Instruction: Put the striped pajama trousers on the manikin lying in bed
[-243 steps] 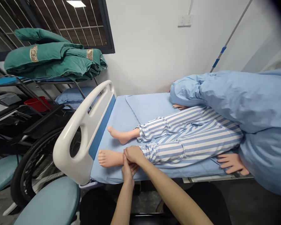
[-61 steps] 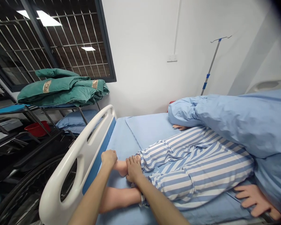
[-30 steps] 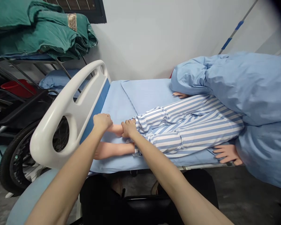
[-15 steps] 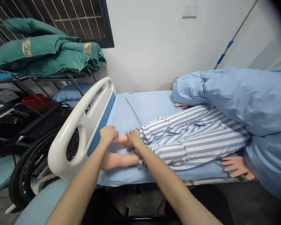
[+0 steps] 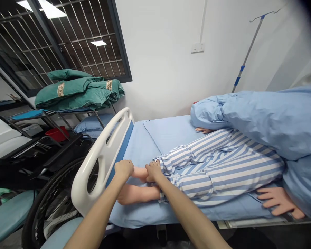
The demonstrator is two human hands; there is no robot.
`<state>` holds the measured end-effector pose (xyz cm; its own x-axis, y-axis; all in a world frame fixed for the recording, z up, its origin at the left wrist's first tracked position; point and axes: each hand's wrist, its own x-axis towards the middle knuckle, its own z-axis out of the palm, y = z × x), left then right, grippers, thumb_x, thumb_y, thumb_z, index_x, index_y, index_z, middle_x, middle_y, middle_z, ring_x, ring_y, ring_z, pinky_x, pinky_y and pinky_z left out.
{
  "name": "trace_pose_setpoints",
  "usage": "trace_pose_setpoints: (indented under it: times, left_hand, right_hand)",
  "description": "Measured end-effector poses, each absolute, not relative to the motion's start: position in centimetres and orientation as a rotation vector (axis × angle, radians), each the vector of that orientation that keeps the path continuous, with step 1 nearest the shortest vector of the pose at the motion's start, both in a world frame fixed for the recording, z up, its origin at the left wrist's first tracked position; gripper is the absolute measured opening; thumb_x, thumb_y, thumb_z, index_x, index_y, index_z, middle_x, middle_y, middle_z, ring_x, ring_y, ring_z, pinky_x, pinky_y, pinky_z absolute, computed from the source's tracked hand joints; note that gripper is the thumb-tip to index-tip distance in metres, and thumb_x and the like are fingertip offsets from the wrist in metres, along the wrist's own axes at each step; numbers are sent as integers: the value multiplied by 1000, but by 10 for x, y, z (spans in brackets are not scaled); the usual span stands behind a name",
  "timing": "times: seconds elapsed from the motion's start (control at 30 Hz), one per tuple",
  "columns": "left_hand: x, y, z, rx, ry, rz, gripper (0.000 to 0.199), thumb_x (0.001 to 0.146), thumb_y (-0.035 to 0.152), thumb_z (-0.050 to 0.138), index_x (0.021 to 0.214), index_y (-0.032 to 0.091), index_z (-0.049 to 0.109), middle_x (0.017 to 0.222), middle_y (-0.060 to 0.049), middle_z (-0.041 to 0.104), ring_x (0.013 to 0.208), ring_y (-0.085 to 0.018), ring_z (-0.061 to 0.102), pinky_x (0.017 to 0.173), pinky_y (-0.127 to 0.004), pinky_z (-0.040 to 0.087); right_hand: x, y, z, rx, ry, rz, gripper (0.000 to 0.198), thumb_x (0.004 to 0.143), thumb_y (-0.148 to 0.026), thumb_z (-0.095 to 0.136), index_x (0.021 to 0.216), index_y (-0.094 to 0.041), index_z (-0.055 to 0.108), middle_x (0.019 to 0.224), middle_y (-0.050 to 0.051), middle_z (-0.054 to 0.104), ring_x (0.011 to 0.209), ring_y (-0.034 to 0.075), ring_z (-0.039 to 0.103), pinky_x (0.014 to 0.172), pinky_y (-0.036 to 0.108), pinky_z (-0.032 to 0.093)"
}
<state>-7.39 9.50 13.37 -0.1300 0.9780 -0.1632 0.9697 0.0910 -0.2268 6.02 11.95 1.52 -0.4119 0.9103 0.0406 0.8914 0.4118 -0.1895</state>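
A patient manikin in blue-and-white striped trousers lies on the bed, its bare feet towards the footboard. My left hand is closed round the foot of its far leg, hiding most of that foot. Just above the ankle, my right hand wraps the same leg, close to the trouser cuff. The near foot rests on the sheet, untouched. A light blue quilt covers the upper body, with a manikin hand sticking out at the near side.
The white footboard stands left of my left hand. Beyond it are a wheelchair wheel, a red basin and green folded bedding on a rack. An IV pole rises behind the bed.
The view has tilted upward, showing more window and wall, so the bed sits lower in the picture. Both hands keep the same places on the far leg.
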Motion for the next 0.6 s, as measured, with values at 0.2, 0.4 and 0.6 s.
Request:
trace_pose_setpoints:
  times: [0.2,0.4,0.6]
  left_hand:
    - [-70,124,131,-2010,-2365,628,35,66,21,45,95,13,64,96,-17,63,85,-26,59,67,-36,46]
    - [-62,139,115,-2025,-2346,660,29,62,19,49,83,11,67,87,-18,65,74,-29,61,57,-41,47]
    - [-68,143,111,-2092,-2359,534,33,65,20,47,94,15,63,94,-15,64,85,-26,59,67,-37,46]
  right_hand:
    - [62,115,16,-1600,-2505,186,58,52,-38,63,104,-16,50,104,14,50,104,29,39,96,49,2]
    - [62,114,13,-1603,-2497,109,56,52,-37,62,102,-17,49,104,13,49,102,28,39,96,47,6]
    - [62,115,15,-1616,-2527,116,58,51,-38,63,103,-17,48,105,13,48,103,28,38,95,47,6]
